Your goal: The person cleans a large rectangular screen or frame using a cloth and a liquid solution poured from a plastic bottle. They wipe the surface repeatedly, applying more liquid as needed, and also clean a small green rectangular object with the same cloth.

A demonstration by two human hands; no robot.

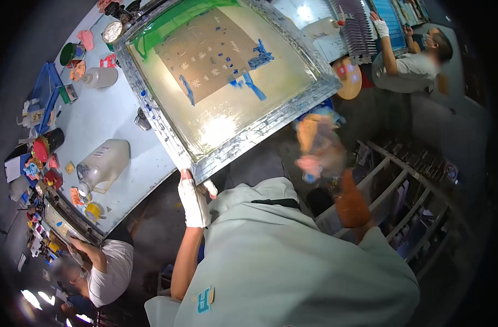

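A screen-printing frame tilts in front of me, its pale mesh carrying a brown patterned area with blue smears and green along the top. My left hand, in a white glove, grips the near corner of this frame, fingers closed at its edge. To the right, my right hand is smeared by motion below the frame's right side. Bunched in it is an orange and blue rag; the fingers themselves are hard to make out.
On the pale table at left lie a large translucent jug, a smaller bottle and a blue tray. Co-workers sit or stand at lower left and upper right. A metal rack stands at right.
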